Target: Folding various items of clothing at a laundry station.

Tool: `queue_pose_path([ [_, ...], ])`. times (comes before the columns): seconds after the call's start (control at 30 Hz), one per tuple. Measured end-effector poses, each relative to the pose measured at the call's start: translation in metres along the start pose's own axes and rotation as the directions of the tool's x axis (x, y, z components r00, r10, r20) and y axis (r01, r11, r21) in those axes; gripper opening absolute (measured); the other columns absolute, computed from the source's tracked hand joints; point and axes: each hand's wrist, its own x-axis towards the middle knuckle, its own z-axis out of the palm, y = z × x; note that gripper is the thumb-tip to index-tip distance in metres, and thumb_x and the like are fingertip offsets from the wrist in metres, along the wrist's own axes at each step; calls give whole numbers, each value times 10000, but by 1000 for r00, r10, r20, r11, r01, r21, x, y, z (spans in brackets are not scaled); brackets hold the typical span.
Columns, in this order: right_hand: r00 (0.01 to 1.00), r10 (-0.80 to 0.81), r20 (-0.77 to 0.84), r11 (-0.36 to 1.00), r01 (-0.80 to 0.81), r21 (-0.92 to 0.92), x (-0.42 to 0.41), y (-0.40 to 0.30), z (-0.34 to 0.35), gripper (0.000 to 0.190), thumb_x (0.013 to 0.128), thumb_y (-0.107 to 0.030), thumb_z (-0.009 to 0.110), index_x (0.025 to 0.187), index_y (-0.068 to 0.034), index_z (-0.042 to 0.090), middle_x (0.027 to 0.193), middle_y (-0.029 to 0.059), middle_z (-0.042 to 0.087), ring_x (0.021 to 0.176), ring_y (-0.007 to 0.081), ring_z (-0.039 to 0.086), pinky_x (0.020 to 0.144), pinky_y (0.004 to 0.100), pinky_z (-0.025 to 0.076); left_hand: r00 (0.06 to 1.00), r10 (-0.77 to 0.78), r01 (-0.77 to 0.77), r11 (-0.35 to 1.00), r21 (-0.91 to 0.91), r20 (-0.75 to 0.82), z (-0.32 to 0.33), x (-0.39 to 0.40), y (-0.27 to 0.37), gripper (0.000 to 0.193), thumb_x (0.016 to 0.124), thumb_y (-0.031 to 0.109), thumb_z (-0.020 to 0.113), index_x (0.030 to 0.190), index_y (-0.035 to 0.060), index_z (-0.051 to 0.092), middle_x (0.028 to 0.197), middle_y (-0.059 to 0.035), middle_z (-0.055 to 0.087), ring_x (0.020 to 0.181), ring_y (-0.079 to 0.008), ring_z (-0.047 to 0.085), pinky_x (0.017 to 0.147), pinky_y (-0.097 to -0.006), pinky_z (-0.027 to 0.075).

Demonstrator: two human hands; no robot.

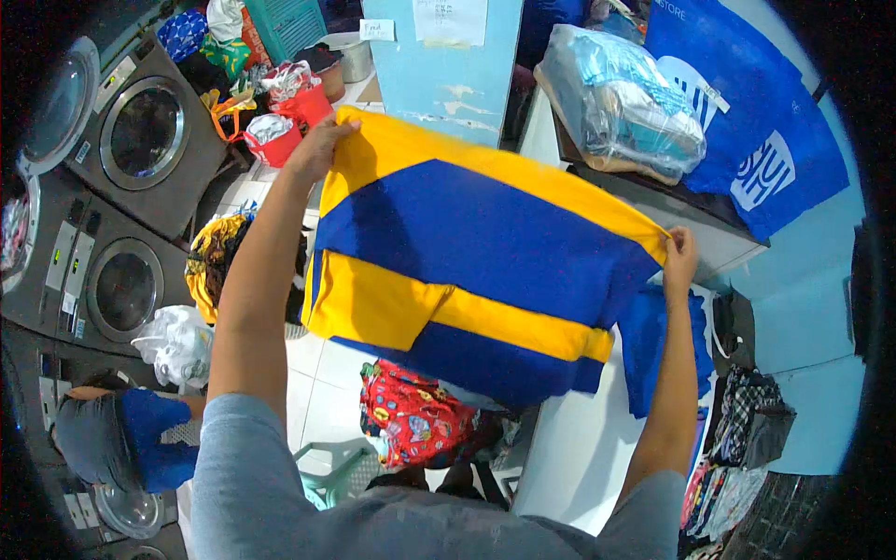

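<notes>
A blue garment with broad yellow panels point(483, 217) hangs stretched out in the air before me. My left hand point(318, 150) pinches its upper left corner. Its upper right corner is gripped between the thumb and fingers of my right hand point(679, 255). A yellow band runs along the top edge between both hands, and the lower part hangs in folds. Below the garment, a red printed cloth point(420, 420) lies over a mint-green plastic basket point(336, 469), partly hidden. Beside my right forearm, blue folded cloth point(640, 350) rests on a white table point(577, 448).
Front-loading machines point(143, 133) line the left side, one with its round door point(59, 105) swung open. A person point(98, 437) bends there. Red baskets point(273, 143) of laundry stand on the floor ahead. Clothes in clear plastic point(623, 105) sit on a counter; folded clothes point(745, 420) lie right.
</notes>
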Motion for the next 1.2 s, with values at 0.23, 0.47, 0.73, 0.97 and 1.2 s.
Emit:
queue_pose_path([
  [0.23,985,-139,-106,982,123,-143,-131,-50,-72,76,791,6,548,861,-7,519,886,110,519,807,239,511,757,325,413,953,268,-227,941,252,-140,-19,-179,-27,360,847,112,531,1185,-12,521,1138,-69,584,1081,-156,517,951,-288,368],
  [0.47,988,107,115,993,-102,-52,-234,-44,-58,99,726,53,522,795,-3,479,805,107,493,767,254,505,703,338,416,947,70,31,951,306,-312,-14,-254,-135,332,768,66,552,1091,-11,567,976,-77,615,927,-174,574,831,-269,433],
  [0.73,998,47,37,995,-44,-89,-225,-49,-80,104,686,68,498,766,5,473,813,143,485,805,314,475,741,380,393,959,97,-32,971,236,-267,-20,-260,-112,504,763,330,657,1124,-2,541,1047,-162,590,1009,-259,558,894,-316,405],
  [0.97,976,187,108,976,-172,-131,-311,-31,-57,114,747,19,539,854,-20,544,824,104,533,804,248,524,727,337,422,830,473,-61,604,795,-295,-13,-275,-112,347,776,173,634,1095,78,536,1150,-131,529,1094,-282,508,882,-352,404],
  [1.2,617,504,605,727,-681,89,-355,-57,20,230,838,-155,527,980,16,584,778,144,641,651,236,623,589,349,500,765,643,-191,176,966,34,80,-259,-110,381,835,194,558,1198,102,487,1293,-116,439,1216,-294,391,989,-453,278],
])
